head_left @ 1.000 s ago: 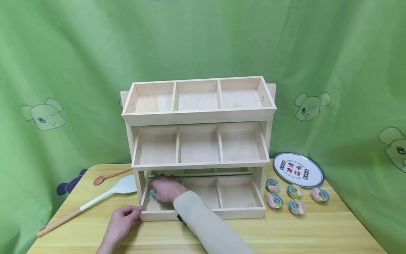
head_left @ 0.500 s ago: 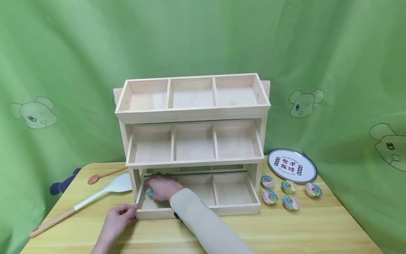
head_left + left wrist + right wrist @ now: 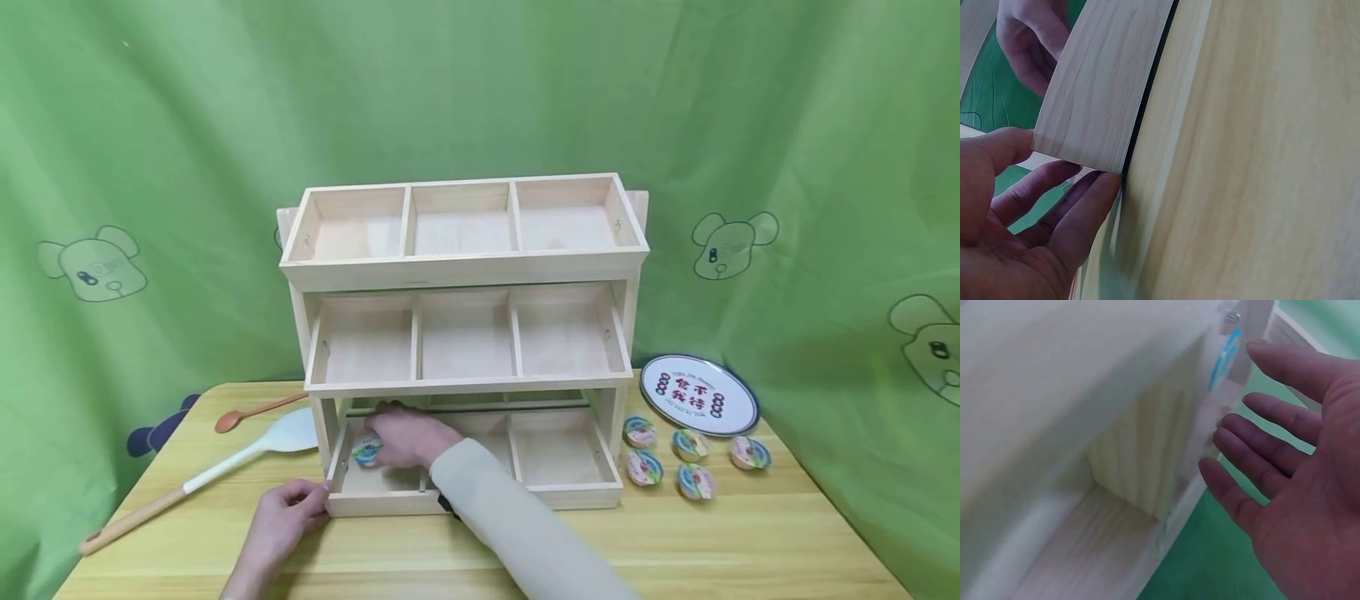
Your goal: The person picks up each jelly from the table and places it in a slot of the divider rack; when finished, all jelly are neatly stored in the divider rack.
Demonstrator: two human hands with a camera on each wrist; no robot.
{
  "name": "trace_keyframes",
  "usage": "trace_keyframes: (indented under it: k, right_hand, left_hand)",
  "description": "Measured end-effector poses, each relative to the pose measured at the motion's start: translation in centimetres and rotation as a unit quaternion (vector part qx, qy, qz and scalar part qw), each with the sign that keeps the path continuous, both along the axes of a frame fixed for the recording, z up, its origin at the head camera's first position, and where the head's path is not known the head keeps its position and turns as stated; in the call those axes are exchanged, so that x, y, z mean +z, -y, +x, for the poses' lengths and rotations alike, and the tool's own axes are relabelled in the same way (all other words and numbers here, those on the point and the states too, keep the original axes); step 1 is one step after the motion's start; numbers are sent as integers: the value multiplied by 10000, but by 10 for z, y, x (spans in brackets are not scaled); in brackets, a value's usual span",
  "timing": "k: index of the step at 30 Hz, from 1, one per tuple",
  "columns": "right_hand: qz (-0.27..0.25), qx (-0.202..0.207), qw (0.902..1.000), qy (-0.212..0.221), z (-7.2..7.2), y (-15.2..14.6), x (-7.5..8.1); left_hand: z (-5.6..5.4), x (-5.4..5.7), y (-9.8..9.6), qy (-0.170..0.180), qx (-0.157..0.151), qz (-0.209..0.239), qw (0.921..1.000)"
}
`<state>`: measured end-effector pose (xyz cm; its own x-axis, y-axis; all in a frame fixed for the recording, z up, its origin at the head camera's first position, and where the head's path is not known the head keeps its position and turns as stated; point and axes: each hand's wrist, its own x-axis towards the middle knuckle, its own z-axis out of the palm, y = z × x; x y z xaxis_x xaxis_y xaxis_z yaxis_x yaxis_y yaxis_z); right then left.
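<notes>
A three-tier wooden rack (image 3: 465,273) stands on the table, each tier split into three compartments. In the bottom tier's left compartment sits a small jelly cup (image 3: 367,450) with a colourful lid. My right hand (image 3: 408,437) is just right of that cup, its fingers apart and holding nothing in the right wrist view, where the blue-edged lid (image 3: 1227,356) shows in front of the fingertips. At the bottom tier's front left corner, my left hand (image 3: 281,521) grips the end of the front board (image 3: 1100,87) between thumb and fingers.
Several more jelly cups (image 3: 695,482) lie right of the rack, before an oval plate (image 3: 701,396). On the left are a white spatula with a wooden handle (image 3: 225,477) and an orange-brown spoon (image 3: 232,419). A green curtain (image 3: 480,92) hangs behind.
My right hand has let go of the jelly cup and drawn a little to the right, leaving more of the lid in sight. The left hand stays at the corner; the head view shifts slightly.
</notes>
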<state>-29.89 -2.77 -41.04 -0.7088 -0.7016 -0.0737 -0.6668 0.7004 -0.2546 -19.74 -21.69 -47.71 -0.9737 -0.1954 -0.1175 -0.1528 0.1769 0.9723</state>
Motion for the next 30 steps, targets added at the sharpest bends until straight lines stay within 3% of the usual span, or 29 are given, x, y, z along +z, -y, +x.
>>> trace_keyframes:
  k: [13, 25, 30]
  right_hand:
    - [402, 6, 9991, -157, 14, -41, 36]
    - [494, 2, 9970, -588, 30, -71, 43]
    - [432, 25, 9975, -553, 36, -79, 47]
  left_hand:
    - [-2, -2, -1, -48, -47, -197, 9998]
    - [-1, -3, -2, -101, -16, -99, 9999]
    - [1, -2, -1, -148, 52, 37, 9999]
